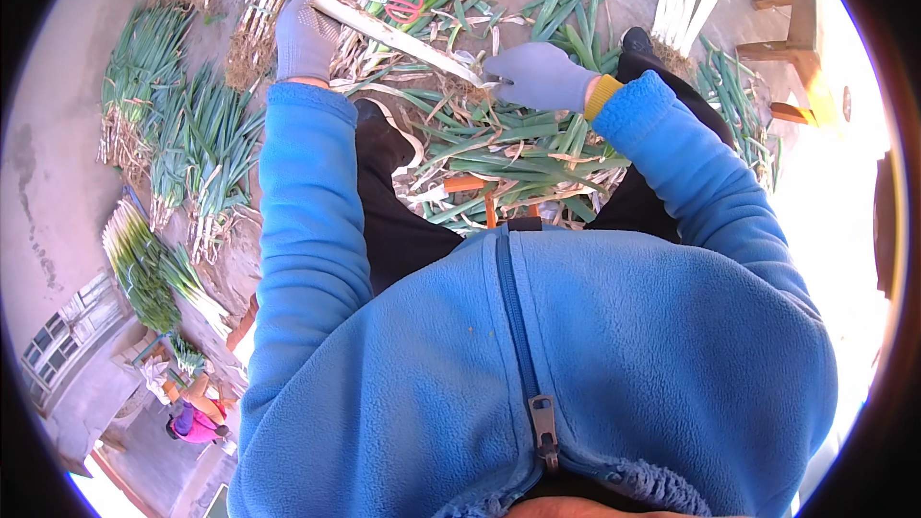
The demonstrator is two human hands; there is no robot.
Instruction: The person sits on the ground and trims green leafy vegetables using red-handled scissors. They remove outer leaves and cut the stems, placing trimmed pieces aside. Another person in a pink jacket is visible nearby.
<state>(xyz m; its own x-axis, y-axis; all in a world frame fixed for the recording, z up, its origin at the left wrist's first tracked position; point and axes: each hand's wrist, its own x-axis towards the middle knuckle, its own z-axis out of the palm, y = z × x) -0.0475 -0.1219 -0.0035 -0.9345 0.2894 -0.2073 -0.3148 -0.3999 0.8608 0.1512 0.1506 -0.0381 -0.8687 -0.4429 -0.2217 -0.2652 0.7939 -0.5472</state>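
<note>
My left hand, in a grey work glove with a dotted palm, is closed around a long green onion. The onion slants down to the right, its green leaves at the upper left and its root end low. My right hand, also gloved, has its fingers at that root end; whether they pinch it is hard to tell. Red-handled scissors show just behind the stalk. Loose leaves and dry peelings cover the ground between my legs.
Bundles of unpeeled green onions lie at the left. Cleaned white stalks stand at the upper right, near a wooden stool. My shoe is beside the peelings. Another person sits far off at the lower left.
</note>
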